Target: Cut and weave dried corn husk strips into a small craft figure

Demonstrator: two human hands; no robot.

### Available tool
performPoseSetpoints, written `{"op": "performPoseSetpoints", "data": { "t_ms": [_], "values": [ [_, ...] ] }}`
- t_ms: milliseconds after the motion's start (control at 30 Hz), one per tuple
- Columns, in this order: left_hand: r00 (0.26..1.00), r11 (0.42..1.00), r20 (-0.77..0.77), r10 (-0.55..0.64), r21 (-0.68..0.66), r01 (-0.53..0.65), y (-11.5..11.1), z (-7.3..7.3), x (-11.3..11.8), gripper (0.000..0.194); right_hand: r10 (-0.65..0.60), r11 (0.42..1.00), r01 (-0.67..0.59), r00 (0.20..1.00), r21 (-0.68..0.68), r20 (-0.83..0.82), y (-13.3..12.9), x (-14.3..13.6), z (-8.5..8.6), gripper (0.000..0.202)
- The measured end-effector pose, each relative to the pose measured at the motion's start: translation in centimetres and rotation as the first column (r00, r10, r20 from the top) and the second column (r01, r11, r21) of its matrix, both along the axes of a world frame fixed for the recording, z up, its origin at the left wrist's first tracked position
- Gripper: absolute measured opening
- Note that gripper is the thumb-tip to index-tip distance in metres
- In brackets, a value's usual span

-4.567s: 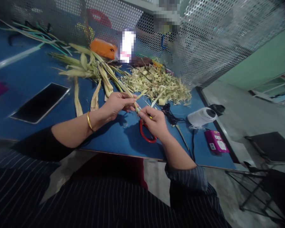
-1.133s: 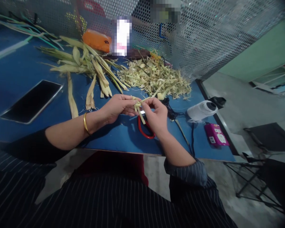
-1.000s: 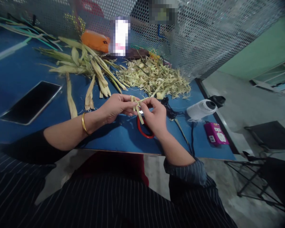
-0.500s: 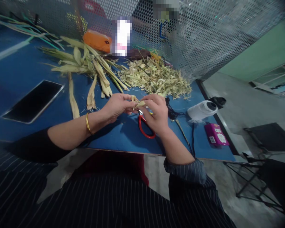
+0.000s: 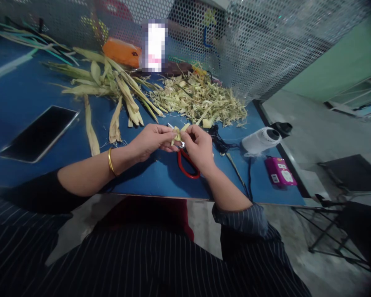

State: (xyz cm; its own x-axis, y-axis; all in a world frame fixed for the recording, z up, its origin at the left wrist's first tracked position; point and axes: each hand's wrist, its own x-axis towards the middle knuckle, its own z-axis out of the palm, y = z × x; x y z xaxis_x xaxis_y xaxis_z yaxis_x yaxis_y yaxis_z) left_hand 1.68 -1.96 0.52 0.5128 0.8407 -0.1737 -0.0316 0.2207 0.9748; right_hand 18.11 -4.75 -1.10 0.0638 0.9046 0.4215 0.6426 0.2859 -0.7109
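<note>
The left hand (image 5: 156, 140) is pinched shut on a small pale yellow leaf strip (image 5: 177, 135), with the thumb and the pointing finger tips close together. The right hand (image 5: 198, 146) pinches the same strip from the other side, so the strip is right between the two hands, just above the blue table (image 5: 142, 181). The strip looks folded, but it is too small to tell just how. Red scissors (image 5: 189, 167) lie under the hands, with a red handle loop sticking out toward the person and a shiny tip peeking out past the fingers. A gold bracelet (image 5: 111, 162) is around the left wrist. Past the left hand is a bunch of long dry leaves (image 5: 102, 80), and a few of them point back toward the person. Next to it is a big messy pile of leaf bits (image 5: 200, 101). A black phone (image 5: 38, 134) lies flat on the left side of the table. An orange packet (image 5: 121, 52) sits behind the long leaves, near a bright blurred patch that I cannot make out. To the right of the right hand there is a clump of black string (image 5: 221, 140), then a white roll of thread (image 5: 259, 141) lying on its side, and a pink packet (image 5: 280, 170) near the table's right edge. A wall full of little holes (image 5: 266, 45) stands at the back of the table.
</note>
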Motion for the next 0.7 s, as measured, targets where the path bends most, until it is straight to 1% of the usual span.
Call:
{"op": "performPoseSetpoints", "data": {
  "t_ms": [67,133,200,233,267,333,433,533,600,700],
  "values": [
    [1.0,0.999,-0.018,0.02,0.03,-0.019,-0.1,-0.1,0.1,0.025,0.001,1.0,-0.001,1.0,-0.004,0.007,0.1,0.0,-0.1,0.023],
    [0.997,0.997,-0.033,0.067,0.039,-0.066,-0.2,-0.1,0.2,0.026,0.018,0.999,-0.019,0.999,0.044,0.03,0.1,0.2,0.0,0.021],
    [0.992,0.992,-0.019,0.124,0.009,-0.124,-0.1,-0.1,0.2,0.026,0.002,0.984,-0.02,0.995,0.176,0.102,-0.1,0.7,0.4,0.015],
    [0.99,0.99,-0.002,0.143,-0.016,-0.143,0.0,0.0,0.2,0.025,-0.033,0.965,-0.011,0.986,0.262,0.161,-0.2,1.0,0.6,0.014],
    [0.988,0.987,0.019,0.155,-0.039,-0.154,0.1,0.0,0.2,0.023,-0.078,0.941,-0.006,0.97,0.339,0.232,-0.3,1.2,0.9,0.014],
    [0.984,0.984,0.06,0.169,-0.076,-0.164,0.3,0.1,0.0,0.019,-0.151,0.904,-0.031,0.909,0.425,0.387,-0.5,1.7,1.4,0.015],
    [0.983,0.982,0.097,0.156,-0.126,-0.143,0.5,0.1,-0.1,0.017,-0.161,0.893,-0.125,0.808,0.432,0.567,-0.6,1.8,1.6,0.013],
    [0.989,0.985,0.103,0.11,-0.146,-0.095,0.5,-0.1,-0.1,0.019,-0.154,0.888,-0.178,0.752,0.423,0.641,-0.5,1.6,1.4,0.015],
    [0.99,0.989,0.092,0.109,-0.105,-0.099,0.3,-0.1,0.0,0.021,-0.154,0.893,-0.184,0.734,0.411,0.662,-0.7,1.2,1.2,0.018],
    [0.984,0.986,0.06,0.166,0.019,-0.168,0.0,-0.1,0.3,0.022,-0.142,0.904,-0.183,0.724,0.386,0.675,-1.1,0.5,0.8,0.02]
  ]
}}
